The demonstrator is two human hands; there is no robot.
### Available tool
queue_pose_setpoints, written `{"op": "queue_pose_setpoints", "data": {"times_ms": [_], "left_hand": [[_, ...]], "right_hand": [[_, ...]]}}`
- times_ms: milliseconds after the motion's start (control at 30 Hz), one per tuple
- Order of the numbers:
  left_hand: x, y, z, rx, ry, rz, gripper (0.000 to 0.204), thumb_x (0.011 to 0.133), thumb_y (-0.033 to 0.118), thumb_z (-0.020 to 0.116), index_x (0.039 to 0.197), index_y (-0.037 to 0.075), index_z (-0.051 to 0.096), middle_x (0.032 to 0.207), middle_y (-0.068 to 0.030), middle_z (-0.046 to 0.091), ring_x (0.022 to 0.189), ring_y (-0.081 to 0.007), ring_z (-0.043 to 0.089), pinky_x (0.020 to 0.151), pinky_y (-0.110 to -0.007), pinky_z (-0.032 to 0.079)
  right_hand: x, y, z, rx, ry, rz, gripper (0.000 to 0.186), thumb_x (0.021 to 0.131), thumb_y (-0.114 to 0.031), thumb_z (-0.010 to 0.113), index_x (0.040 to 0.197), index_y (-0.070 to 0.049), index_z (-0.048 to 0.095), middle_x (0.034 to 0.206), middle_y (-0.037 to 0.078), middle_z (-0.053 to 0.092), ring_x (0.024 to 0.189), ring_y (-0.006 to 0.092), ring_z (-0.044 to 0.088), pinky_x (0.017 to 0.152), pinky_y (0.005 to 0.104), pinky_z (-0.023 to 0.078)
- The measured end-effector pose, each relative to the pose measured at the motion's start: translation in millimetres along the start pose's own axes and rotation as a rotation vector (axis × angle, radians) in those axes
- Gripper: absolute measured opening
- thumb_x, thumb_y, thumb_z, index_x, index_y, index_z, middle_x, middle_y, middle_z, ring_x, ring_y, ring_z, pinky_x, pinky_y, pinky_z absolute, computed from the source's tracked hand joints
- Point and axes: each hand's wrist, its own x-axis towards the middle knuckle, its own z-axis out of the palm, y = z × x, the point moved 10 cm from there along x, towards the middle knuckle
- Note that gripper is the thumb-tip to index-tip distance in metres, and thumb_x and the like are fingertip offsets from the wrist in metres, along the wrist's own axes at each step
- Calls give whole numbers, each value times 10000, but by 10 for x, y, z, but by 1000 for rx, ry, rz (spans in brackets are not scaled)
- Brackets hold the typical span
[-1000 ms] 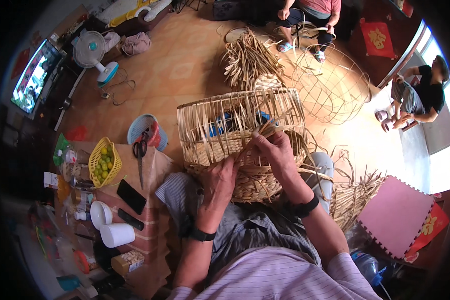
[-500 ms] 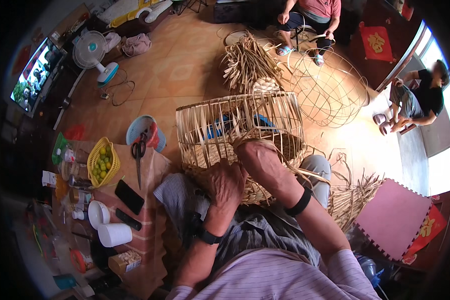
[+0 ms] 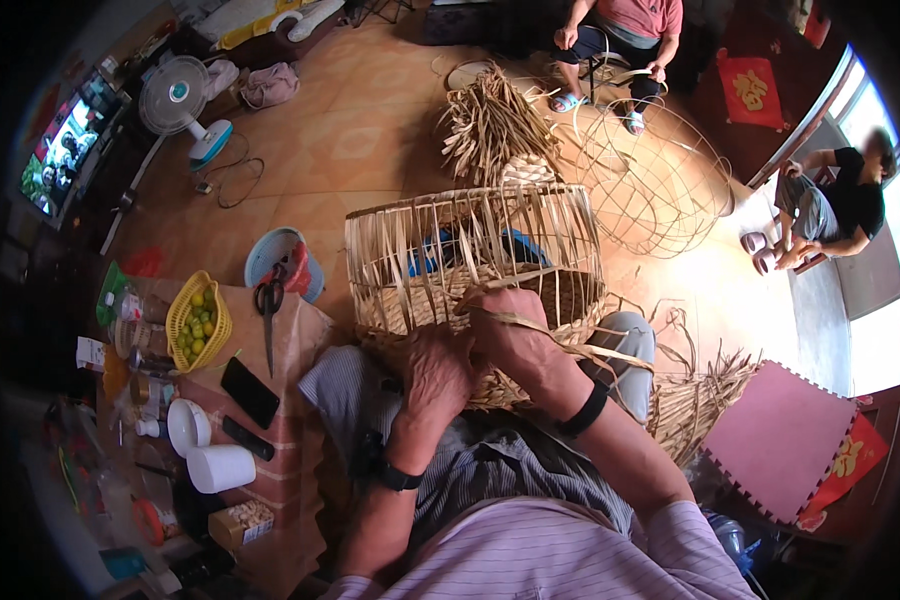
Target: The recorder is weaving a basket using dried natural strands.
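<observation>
A half-woven basket [image 3: 370, 262] lies across my lap, with upright pale strips standing in an open cage and a tightly plaited straw-coloured band [image 3: 425, 305] below them. My left hand [image 3: 438, 372] is closed against the near edge of the weave; its fingertips are hidden. Right beside it, my right hand [image 3: 518, 330] is closed on a flat dried-leaf strip, and part of this strip [image 3: 610, 354] trails over the wrist toward my right knee. Something blue [image 3: 430, 252] shows through the uprights. What lies between the two hands is hidden.
On my left, a covered table holds scissors [image 3: 270, 310], a yellow basket of green fruit [image 3: 175, 335], a phone [image 3: 250, 392] and white cups [image 3: 220, 468]. Leaf bundles [image 3: 495, 125] and a wire-like open frame [image 3: 660, 180] lie ahead. Two people sit farther off.
My right hand has come down toward me, closer to my left hand, and the strip now crosses the back of it. The whole view has shifted slightly.
</observation>
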Motion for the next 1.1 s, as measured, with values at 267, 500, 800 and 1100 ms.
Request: {"op": "queue_pose_setpoints", "data": {"times_ms": [267, 500, 800, 1100], "left_hand": [[37, 14, -3, -178, -142, 45, 340, 843, 389, 745, 905, 55, 723, 840, -196, 670, 839, -378, 636, 826, -491, 473], [-40, -96, -10, -236, 38, 72, 413, 984, 411, 591, 972, 10, 689, 950, -203, 683, 986, -393, 625, 844, -488, 476], [-15, -438, 75, -563, -26, -162, 708, 1071, 597, 327, 858, -9, 626, 779, -183, 597, 868, -380, 589, 862, -460, 445], [-2, -481, -114, -747, -163, -166, 582, 1084, 558, 356, 1295, 106, 655, 1079, -127, 743, 1045, -271, 684, 928, -375, 509]], "right_hand": [[-73, 39, -115, 233, 40, 91, 577, 745, -133, 775, 1258, -36, 529, 938, 217, 685, 833, 415, 704, 663, 482, 562], [-336, 322, -135, 506, 27, 251, 433, 861, -59, 733, 1236, -33, 520, 983, 195, 692, 827, 343, 724, 672, 413, 571], [-844, 848, 162, 1645, -17, 614, 215, 920, -104, 775, 1044, -52, 607, 891, 2, 684, 717, 59, 625, 610, 214, 492], [-980, 370, 115, 959, -227, 420, 301, 970, -217, 736, 1130, 27, 662, 881, 23, 650, 853, 151, 623, 793, 323, 535]]}}
